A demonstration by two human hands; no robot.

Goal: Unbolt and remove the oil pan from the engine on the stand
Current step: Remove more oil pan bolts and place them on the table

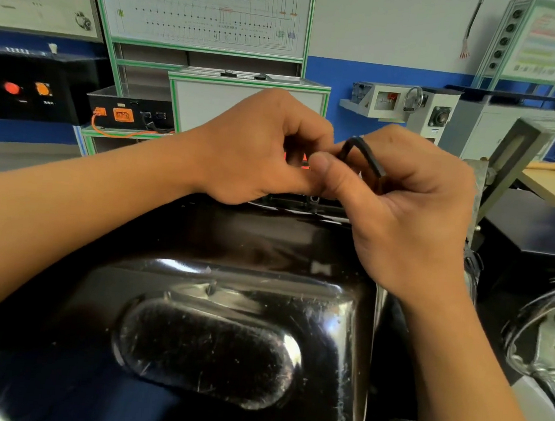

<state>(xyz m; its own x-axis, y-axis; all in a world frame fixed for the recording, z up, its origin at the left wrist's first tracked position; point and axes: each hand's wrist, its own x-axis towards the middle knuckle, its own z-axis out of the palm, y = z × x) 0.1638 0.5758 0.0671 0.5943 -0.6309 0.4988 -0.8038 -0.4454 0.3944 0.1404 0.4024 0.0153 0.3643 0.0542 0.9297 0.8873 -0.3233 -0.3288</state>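
Above the far rim of the black oil pan (209, 322), my right hand (413, 215) pinched the hex key (365, 154). The fingers of my left hand (257, 155) curled at its tip, contents hidden. A half-seated key risked rounding a bolt. The stand post (516, 154) crowded rightward swing, while the left lay open.

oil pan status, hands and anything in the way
Right hand grips hex key. Left hand curled at its short end, grip hidden. Oil pan sits bottom up, far edge hidden behind both hands.
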